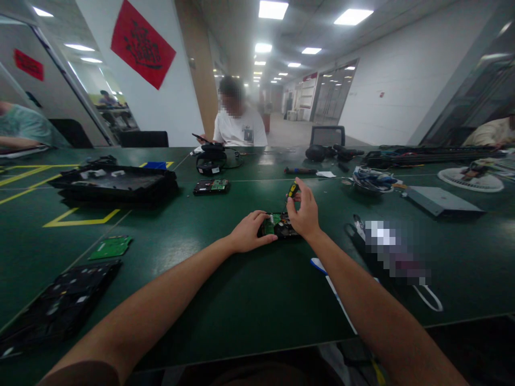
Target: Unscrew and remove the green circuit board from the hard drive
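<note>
Looks like screwdriver work on an opened drive, judging by the pose. The small, flat, black rectangular drive with a green circuit board point(270, 228) lies on the dark green tabletop point(225, 300), directly in front of the person, between both hands.

Left hand point(250, 232): braced on the drive's left end, fingers over the far edge, thumb along the near edge, gripping it against the table. Right hand point(304, 212): thumb and fingertips pinching the yellow-and-black screwdriver point(293, 190), handle up and tilted, shaft pointing down toward the drive. Can't tell if the tip sits in a screw; too small, partly hidden.

My read: next move calls for tip square in the screw head, steady downward pressure while turning, left hand keeping the drive from spinning. Risk is a slip across the board.

Writing: red paper sheet point(144, 44) on the pillar carries black brush-style characters, not legible at this angle. Smaller red sheet point(29, 65) at far left, also unreadable. White label on the black headset-like device point(211, 163) across the table, print too small. White shirt point(240, 128) opposite has a chest graphic, no words I can make out. No brand readable anywhere.
</note>
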{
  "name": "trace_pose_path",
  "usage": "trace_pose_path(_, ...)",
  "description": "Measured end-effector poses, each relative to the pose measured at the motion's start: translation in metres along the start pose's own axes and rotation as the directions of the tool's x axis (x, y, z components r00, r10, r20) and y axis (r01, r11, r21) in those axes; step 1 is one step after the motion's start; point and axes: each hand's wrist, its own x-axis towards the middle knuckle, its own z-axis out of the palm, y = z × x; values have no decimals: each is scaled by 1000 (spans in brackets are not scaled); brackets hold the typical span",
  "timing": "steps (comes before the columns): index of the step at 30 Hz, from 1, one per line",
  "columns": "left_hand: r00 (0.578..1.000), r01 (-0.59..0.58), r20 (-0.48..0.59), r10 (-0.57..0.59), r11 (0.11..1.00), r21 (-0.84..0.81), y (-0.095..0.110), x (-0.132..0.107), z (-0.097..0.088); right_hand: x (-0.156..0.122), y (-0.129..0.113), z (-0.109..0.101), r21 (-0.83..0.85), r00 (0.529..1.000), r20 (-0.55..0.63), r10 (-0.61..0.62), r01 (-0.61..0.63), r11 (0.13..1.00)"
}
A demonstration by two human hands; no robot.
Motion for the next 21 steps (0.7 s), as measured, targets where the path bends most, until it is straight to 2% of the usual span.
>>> trace_pose_path(6,1000,-1,-2,1,1000,-1,0,0,0,0,0,0,-13,999,-21,40,-40,999)
trace_pose_path(21,1000,6,10,-6,1000,4,0,0,-1,0,1,-1,-13,999,-15,35,-36,999)
